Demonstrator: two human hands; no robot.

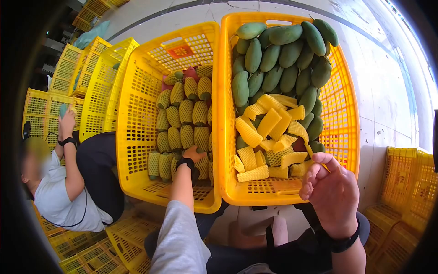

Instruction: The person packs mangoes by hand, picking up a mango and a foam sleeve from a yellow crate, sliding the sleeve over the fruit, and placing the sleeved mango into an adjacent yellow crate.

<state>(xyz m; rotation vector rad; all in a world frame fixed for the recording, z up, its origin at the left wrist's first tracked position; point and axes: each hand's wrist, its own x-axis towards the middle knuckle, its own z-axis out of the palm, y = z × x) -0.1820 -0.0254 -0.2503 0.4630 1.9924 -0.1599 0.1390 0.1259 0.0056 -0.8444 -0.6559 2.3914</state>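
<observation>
My left hand (194,155) reaches down into the left yellow crate (137,86), fingers curled over a mango in its front row; the fingertips are hidden. Green mangoes in yellow foam nets (186,111) stand there upright in rows. Palm up and holding nothing, my right hand (335,196) hovers at the near right corner of the right yellow crate (340,114), its fingers loosely bent and apart. Bare green mangoes (279,55) are piled at the far end of that crate. Loose yellow foam nets (269,123) lie over the mangoes at its near end.
At the left sits another person (73,196), hands raised around a green mango (63,110). More yellow crates (102,86) stand behind and beside that person. Stacked crates (406,182) rise at the right. Pale floor tiles (383,77) lie beyond the right crate.
</observation>
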